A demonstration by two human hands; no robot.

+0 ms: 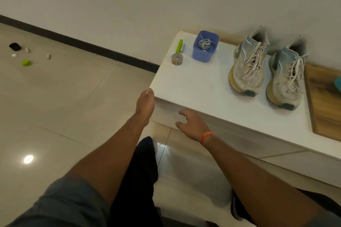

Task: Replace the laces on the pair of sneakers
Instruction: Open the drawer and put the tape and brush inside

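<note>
Two worn white and teal sneakers stand side by side on a low white table (pixel 193 83), toes toward me, both laced with dirty white laces: the left sneaker (pixel 248 64) and the right sneaker (pixel 287 79). A blue plastic cup (pixel 205 47) at the table's far left holds loose white laces. My left hand (pixel 144 104) reaches to the table's near left corner, fingertips at its edge, holding nothing. My right hand (pixel 191 125), with an orange wristband, hovers below the table's front edge, fingers loosely spread and empty.
A roll of tape (pixel 176 59) and a green lighter-like object (pixel 179 46) lie left of the cup. A wooden board (pixel 324 101) covers the table's right end. Small items, including a green cap (pixel 26 62) and a black object (pixel 15 46), lie on the tiled floor at left.
</note>
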